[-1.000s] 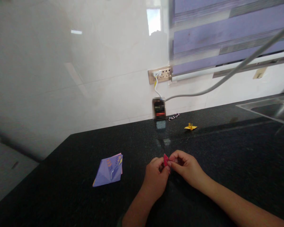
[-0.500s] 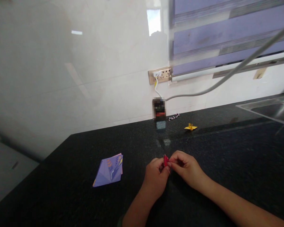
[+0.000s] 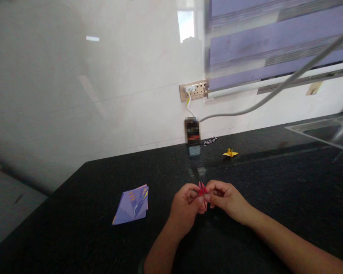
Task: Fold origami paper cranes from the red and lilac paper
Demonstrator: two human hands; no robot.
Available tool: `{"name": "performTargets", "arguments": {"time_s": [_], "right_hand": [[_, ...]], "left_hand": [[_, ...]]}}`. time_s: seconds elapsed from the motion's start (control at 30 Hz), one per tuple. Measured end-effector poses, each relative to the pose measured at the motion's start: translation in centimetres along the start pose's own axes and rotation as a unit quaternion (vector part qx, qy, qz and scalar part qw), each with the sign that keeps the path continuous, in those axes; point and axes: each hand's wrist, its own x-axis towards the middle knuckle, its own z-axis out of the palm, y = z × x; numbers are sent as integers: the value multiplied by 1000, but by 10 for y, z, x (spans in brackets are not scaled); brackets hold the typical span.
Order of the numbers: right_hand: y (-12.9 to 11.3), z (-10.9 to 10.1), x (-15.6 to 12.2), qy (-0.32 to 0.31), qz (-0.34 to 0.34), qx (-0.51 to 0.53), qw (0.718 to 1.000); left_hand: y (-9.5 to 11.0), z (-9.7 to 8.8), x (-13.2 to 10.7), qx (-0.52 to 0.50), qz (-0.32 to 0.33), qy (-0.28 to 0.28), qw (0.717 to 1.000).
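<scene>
A small folded piece of red origami paper (image 3: 202,190) is pinched between my two hands above the dark counter. My left hand (image 3: 185,203) closes on its left side with thumb and fingers. From the right, my right hand (image 3: 224,196) grips the other side, thumb and fingertips together. Pointed tips of the paper stick up at the top and one thin point shows below; the fingers cover the rest. Beyond the hands stands a yellow paper crane (image 3: 230,153) with its wings spread.
Purple patterned paper sheets (image 3: 131,205) lie stacked on the black counter (image 3: 82,205) at the left. Against the wall are a blurred-out dark object (image 3: 192,131) and a beaded string (image 3: 210,141). A grey hose (image 3: 246,111) arcs toward the sink (image 3: 331,133). A socket (image 3: 193,90) holds a white plug.
My fingers have shifted around the red paper, and more of it shows now, with points at top and bottom. My left hand has moved slightly left and up.
</scene>
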Motion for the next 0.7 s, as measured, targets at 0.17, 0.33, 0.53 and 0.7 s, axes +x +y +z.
{"name": "performTargets", "arguments": {"time_s": [0.17,0.33,0.53,0.7], "right_hand": [[-1,0,0,15,3,51,999],[-3,-1,-1,-12,-12,75,997],[-1,-6,-3,-33,-78,62,994],[-3,-11,-3,-78,-97,49,991]], "left_hand": [[6,2,-2,8,-8,-10,1000],[4,2,-2,-31,-14,1,999],[1,1,-4,-81,-14,-31,996],[1,2,-6,-118,-22,-49,992]]}}
